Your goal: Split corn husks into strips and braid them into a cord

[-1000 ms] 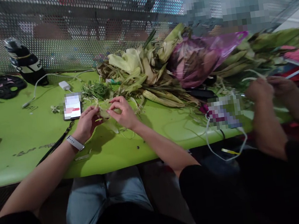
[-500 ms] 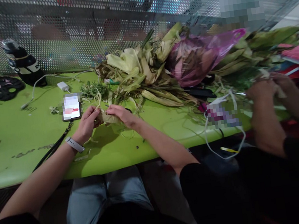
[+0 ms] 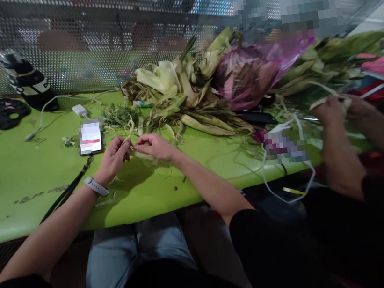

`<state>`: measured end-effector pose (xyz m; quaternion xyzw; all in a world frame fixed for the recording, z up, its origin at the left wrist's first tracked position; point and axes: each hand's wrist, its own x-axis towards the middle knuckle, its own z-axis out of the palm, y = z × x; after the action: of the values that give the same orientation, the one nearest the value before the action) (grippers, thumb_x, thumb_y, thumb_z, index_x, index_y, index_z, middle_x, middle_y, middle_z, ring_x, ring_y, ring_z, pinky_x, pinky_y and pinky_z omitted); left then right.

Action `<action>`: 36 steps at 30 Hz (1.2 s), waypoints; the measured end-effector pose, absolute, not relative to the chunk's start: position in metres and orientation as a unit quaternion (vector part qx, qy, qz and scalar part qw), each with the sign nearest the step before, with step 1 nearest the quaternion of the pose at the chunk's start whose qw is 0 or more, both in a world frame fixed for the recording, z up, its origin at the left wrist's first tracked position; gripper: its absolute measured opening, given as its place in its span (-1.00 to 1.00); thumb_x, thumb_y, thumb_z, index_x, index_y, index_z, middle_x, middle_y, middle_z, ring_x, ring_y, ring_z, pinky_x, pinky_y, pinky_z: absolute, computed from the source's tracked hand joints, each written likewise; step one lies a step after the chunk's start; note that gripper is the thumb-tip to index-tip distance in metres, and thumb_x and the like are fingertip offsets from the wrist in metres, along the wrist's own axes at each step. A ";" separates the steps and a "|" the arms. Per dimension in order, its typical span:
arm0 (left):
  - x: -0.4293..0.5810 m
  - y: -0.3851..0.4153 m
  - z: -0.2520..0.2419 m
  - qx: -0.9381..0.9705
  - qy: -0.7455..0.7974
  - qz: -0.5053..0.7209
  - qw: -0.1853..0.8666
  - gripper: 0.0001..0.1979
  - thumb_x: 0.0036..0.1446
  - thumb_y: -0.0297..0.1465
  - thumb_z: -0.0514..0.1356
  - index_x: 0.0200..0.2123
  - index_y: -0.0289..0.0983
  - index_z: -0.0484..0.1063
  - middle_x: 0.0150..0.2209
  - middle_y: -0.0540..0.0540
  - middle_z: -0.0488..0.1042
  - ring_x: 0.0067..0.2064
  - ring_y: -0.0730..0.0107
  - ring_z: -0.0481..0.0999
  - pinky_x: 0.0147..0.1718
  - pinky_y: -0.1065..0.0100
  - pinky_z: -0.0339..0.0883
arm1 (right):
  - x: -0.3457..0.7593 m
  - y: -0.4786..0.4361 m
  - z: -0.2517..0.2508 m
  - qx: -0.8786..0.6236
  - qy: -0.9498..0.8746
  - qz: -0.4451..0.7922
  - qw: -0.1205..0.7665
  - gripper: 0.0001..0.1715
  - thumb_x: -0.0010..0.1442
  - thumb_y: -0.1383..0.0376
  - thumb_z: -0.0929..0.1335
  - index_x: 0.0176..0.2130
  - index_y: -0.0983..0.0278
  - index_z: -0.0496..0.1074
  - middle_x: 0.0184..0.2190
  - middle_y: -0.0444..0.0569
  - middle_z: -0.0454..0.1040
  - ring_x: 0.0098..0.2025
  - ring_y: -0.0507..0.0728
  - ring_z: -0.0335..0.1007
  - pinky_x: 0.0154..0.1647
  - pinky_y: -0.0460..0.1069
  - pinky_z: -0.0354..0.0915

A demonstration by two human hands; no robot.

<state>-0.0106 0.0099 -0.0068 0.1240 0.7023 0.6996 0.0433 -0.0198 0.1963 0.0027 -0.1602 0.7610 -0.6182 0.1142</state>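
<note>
My left hand [image 3: 117, 153] is closed on a pale strip of corn husk [image 3: 130, 125], whose thin ends stick up above the fingers. Close beside it, my right hand [image 3: 153, 145] pinches the same husk piece, thumb and finger almost touching the left fingertips. More of the husk hangs below the hands, partly hidden by them. Just behind lies a small heap of green shreds [image 3: 119, 115]. A large pile of dried and green corn husks [image 3: 170, 87] spreads over the green table [image 3: 58, 180] beyond my right hand.
A phone [image 3: 91, 137] with a strap lies left of my hands. Behind it are a white adapter [image 3: 80, 111], a black mask [image 3: 4, 113] and a dark bottle [image 3: 30, 82]. A pink plastic bag [image 3: 240, 78] sits among the husks. At right, a co-worker's hands [image 3: 331, 111] hold a pale strip.
My right hand has shifted slightly left, its fingertips closer to my left hand at the husk. The co-worker's hands have moved a little, with the strip now stretched between them.
</note>
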 end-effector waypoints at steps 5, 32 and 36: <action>-0.009 0.008 -0.004 0.130 0.732 0.668 0.034 -0.79 0.31 -0.31 0.16 -0.39 -0.26 0.34 -0.59 0.09 0.25 -0.60 0.58 0.22 -0.62 0.52 0.08 | -0.019 0.207 0.014 -0.149 0.781 -0.604 0.056 -0.55 0.01 -0.02 0.51 -0.41 0.30 0.44 -0.58 -0.21 0.27 -0.53 -0.05 0.02 -0.51 -0.07 -0.06; 0.003 0.010 0.005 0.129 0.669 0.684 0.261 -0.74 0.18 -0.22 0.29 -0.19 -0.29 0.56 -0.63 0.02 0.39 -0.72 0.57 0.30 -0.81 0.56 0.03 | -0.024 0.220 0.012 -0.247 0.797 -0.550 -0.021 -0.57 0.24 0.19 0.38 0.09 0.23 0.44 -0.25 -0.07 0.53 -0.20 0.10 0.48 -0.09 0.02 0.39; 0.005 0.013 0.005 0.122 0.667 0.688 0.260 -0.76 0.17 -0.23 0.31 -0.20 -0.29 0.56 -0.64 0.03 0.38 -0.73 0.59 0.25 -0.80 0.55 0.03 | -0.024 0.214 0.009 -0.263 0.795 -0.547 -0.016 -0.55 0.29 0.23 0.33 0.16 0.21 0.41 -0.03 0.03 0.59 0.03 0.14 0.52 0.14 0.11 0.37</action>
<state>0.0054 0.0134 0.0052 0.1222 0.6666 0.6880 0.2596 -0.0237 0.2140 0.0086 -0.2627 0.7949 -0.5467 -0.0163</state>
